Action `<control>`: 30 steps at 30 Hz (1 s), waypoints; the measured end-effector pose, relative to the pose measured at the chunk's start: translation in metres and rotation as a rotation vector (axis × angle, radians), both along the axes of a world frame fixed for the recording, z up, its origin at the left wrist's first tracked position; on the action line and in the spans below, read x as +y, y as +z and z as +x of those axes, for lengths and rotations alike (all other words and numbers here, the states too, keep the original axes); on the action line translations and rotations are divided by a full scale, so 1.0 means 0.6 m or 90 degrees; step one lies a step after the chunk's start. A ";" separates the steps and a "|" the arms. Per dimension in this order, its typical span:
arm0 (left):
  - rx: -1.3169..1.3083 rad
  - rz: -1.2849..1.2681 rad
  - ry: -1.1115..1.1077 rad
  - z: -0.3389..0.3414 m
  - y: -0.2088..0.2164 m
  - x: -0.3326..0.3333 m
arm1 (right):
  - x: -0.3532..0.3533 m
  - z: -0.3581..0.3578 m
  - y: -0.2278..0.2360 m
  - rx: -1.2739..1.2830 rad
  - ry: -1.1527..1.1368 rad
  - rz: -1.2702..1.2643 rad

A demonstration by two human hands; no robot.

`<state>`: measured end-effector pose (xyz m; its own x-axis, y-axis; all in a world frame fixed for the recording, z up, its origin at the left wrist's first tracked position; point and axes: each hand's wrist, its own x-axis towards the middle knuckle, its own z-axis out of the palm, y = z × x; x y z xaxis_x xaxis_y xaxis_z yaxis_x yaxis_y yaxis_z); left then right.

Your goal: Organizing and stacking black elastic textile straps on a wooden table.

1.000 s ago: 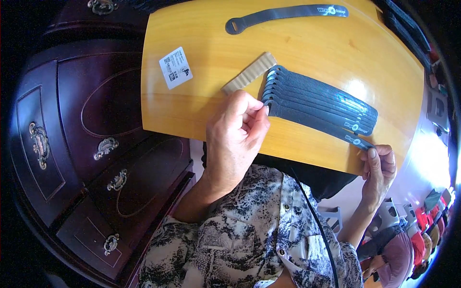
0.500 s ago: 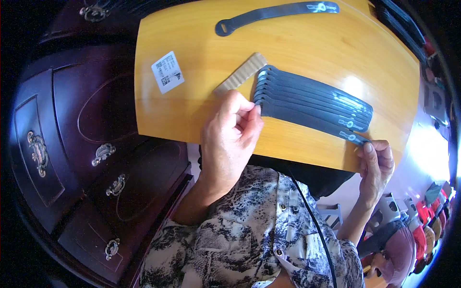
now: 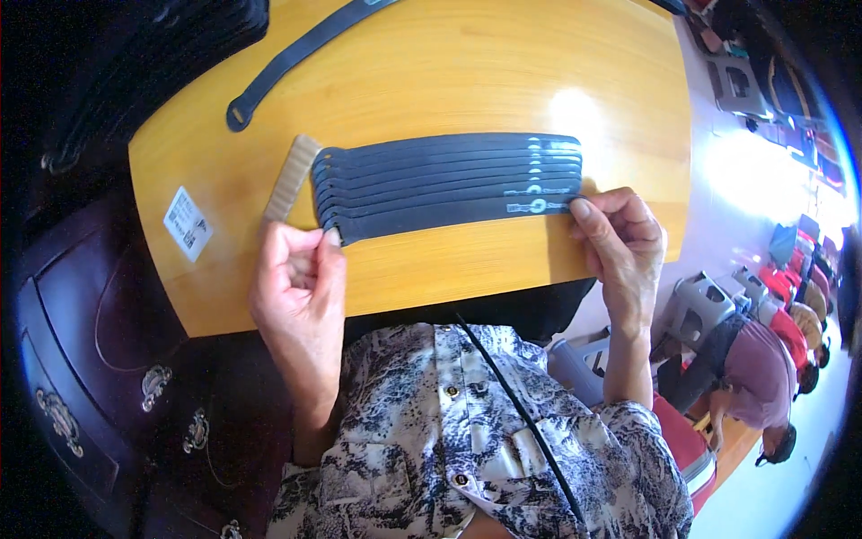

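Note:
Several dark flat straps [image 3: 449, 166] lie overlapped in a staggered row on the table, their slotted heads to the left and pale printed marks near their right ends. The nearest strap [image 3: 431, 218] is stretched between my two hands along the row's near edge. My left hand [image 3: 301, 283] pinches its slotted head between thumb and forefinger. At the other end, my right hand [image 3: 626, 247] pinches the strap's tip. A ribbed tan strip [image 3: 292, 180] lies just beyond my left fingers, beside the strap heads.
One more dark strap [image 3: 296, 58] lies apart at the far left of the yellow wooden table [image 3: 404, 278]. A white printed label [image 3: 188, 224] is near the left edge. Dark drawers [image 3: 63, 422] stand left. Grey stools [image 3: 705, 310] and another person [image 3: 759, 368] are at right.
The view has turned, so the table and straps appear further left. The nearest strap's right end, earlier angled away from the row, now lies along it. Both hands keep their pinch.

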<state>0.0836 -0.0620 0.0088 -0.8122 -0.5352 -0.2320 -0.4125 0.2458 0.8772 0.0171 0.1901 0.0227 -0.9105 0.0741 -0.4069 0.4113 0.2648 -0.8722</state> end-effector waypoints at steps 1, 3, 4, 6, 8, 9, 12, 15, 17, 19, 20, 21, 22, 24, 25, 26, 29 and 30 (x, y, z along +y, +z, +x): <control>-0.003 -0.003 0.005 0.001 0.000 -0.001 | -0.002 0.000 -0.003 0.007 0.011 0.011; 0.000 -0.024 0.008 0.005 -0.005 -0.006 | -0.006 0.001 -0.007 0.016 0.011 0.002; 0.001 -0.020 0.002 0.004 -0.004 -0.005 | -0.008 0.000 -0.006 0.025 0.012 -0.005; -0.002 -0.014 0.008 0.001 -0.001 -0.003 | -0.009 -0.001 -0.007 0.028 0.003 0.000; -0.005 -0.021 0.004 0.000 -0.001 -0.002 | -0.009 0.000 -0.009 0.055 0.002 0.002; -0.010 -0.020 0.003 0.000 -0.001 -0.002 | -0.008 0.000 -0.009 0.056 -0.002 0.003; -0.011 -0.038 -0.007 -0.001 0.000 -0.004 | -0.009 -0.001 -0.009 0.058 0.007 0.010; -0.008 -0.038 -0.014 -0.002 0.003 -0.003 | -0.008 -0.002 -0.008 0.061 0.013 0.023; -0.012 -0.026 -0.009 -0.001 0.005 -0.004 | -0.011 -0.003 -0.007 0.040 0.015 0.026; -0.016 -0.013 -0.006 0.000 0.006 -0.005 | -0.013 -0.003 -0.006 0.031 0.007 0.017; -0.016 -0.012 -0.008 0.001 0.005 -0.005 | -0.014 -0.003 -0.005 0.023 0.001 0.008; -0.013 -0.004 -0.007 0.002 0.004 -0.005 | -0.014 -0.003 -0.006 0.023 -0.001 0.009; -0.009 0.004 -0.006 0.002 0.004 -0.005 | -0.015 -0.002 -0.006 0.027 -0.004 0.005; -0.009 0.003 -0.013 0.002 0.006 -0.004 | -0.013 -0.001 -0.007 0.032 -0.009 0.001; -0.009 0.001 -0.016 0.002 0.007 -0.004 | -0.011 -0.001 -0.007 0.039 -0.004 0.005; -0.009 0.000 -0.018 0.002 0.009 -0.003 | -0.010 0.000 -0.008 0.045 0.001 0.008; -0.015 0.009 -0.020 0.000 0.013 0.002 | -0.006 -0.001 -0.002 0.051 0.014 0.031; -0.017 0.011 -0.019 -0.001 0.013 0.003 | -0.004 -0.002 0.001 0.051 0.013 0.032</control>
